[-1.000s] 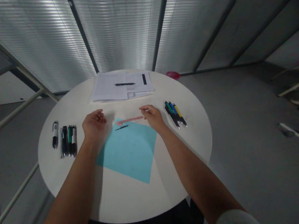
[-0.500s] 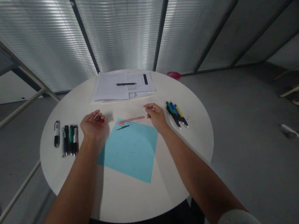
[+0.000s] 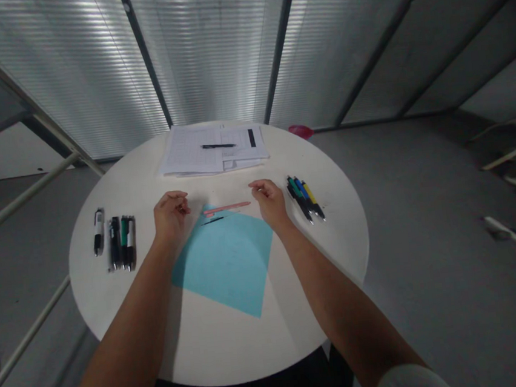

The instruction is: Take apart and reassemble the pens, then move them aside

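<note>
Closest to me, the pale rim of my round bench (image 3: 228, 357) is bare, and beyond it the blue sheet (image 3: 224, 270) lies flat, askew to me. I take it for a mat: its plain colour makes slim parts easy to spot. To my left, a cluster of pens (image 3: 122, 243) lies side by side, with a white-and-black pen (image 3: 98, 232) set apart farther left; I suppose they lie out there so the middle has room.

Near the sheet's far corner is a thin dark rod (image 3: 214, 220), perhaps a refill. Just past it the pink pen (image 3: 229, 208) lies crosswise, its right end reaching over the sheet's edge onto the bench, well placed, I'd judge, for either side to reach.

My left hand (image 3: 172, 215) and right hand (image 3: 270, 201) flank the pink pen, apart from it, fingers loosely curled; I cannot tell whether either pinches something small. Just right of my right hand, colourful pens (image 3: 305, 199) lie slanted together, probably grouped to stay tidy.

At the far side are stacked papers (image 3: 213, 161), a black pen (image 3: 218, 145) across the top, likely parked out of the way. Behind hang the blinds (image 3: 212, 52).
</note>
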Available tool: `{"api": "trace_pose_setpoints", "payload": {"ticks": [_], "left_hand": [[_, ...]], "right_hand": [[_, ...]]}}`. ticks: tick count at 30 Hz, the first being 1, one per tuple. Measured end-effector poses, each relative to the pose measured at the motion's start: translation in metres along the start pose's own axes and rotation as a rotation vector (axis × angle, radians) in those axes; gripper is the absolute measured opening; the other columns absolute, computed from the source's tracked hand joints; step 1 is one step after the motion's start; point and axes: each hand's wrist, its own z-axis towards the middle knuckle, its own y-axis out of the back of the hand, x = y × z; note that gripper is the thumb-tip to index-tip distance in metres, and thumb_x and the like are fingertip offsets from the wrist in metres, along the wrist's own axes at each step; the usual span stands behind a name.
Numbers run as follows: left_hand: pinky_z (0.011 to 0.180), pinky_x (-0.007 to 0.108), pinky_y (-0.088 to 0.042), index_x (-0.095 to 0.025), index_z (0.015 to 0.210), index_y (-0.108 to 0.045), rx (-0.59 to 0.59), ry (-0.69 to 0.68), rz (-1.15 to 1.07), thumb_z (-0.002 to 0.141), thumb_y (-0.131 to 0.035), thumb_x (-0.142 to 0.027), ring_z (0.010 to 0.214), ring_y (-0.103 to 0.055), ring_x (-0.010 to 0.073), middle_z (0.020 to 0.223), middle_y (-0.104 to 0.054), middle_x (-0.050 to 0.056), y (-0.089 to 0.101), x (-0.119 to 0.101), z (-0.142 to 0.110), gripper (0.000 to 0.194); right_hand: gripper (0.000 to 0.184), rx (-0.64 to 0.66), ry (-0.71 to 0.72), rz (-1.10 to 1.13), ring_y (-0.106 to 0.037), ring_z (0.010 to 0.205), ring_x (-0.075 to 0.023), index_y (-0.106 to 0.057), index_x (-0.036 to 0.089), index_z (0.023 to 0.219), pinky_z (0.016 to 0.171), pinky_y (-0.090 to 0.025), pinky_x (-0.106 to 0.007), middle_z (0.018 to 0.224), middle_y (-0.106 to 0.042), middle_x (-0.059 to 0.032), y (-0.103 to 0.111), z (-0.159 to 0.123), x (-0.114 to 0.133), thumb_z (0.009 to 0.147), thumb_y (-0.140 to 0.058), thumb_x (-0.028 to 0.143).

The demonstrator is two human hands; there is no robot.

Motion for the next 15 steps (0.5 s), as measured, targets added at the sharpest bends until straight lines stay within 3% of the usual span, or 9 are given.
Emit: {"api": "trace_pose_setpoints", "payload": {"ticks": [7, 12, 15], "left_hand": [[0.05, 0.021, -0.035, -0.016, 0.068, -0.07, 0.053, -0.085, 0.217, 0.064, -0.062, -0.014, 0.054, -0.047, 0.0104, 0.058, -0.054, 0.001, -0.004, 0.004, -0.006, 0.009], [0.056, 0.024, -0.036, -0.017, 0.067, -0.07, 0.096, -0.164, 0.442, 0.065, -0.066, -0.013, 0.061, -0.048, 0.0136, 0.063, -0.058, 0.002, -0.007, -0.001, -0.015, 0.006], [0.066, 0.027, -0.039, -0.019, 0.066, -0.069, 0.217, -0.307, 0.673, 0.065, -0.071, -0.014, 0.068, -0.05, 0.0156, 0.068, -0.06, 0.003, -0.011, -0.003, -0.021, 0.005]], "right_hand": [[0.022, -0.038, 0.009, -0.128, -0.054, 0.074, -0.0147, -0.066, 0.02, 0.093, 0.074, -0.044, -0.029, 0.089, -0.063, -0.0028, 0.001, 0.0, 0.001, 0.079, -0.048, 0.02], [0.021, 0.09, 0.06, -0.306, -0.056, 0.078, -0.0164, -0.068, 0.021, 0.091, 0.079, -0.045, -0.032, 0.09, -0.063, -0.0032, -0.001, -0.001, -0.001, 0.08, -0.052, 0.018], [0.019, 0.179, 0.125, -0.434, -0.057, 0.08, -0.0173, -0.07, 0.022, 0.09, 0.085, -0.044, -0.035, 0.091, -0.065, -0.0041, -0.001, -0.002, -0.002, 0.08, -0.055, 0.017]]}}
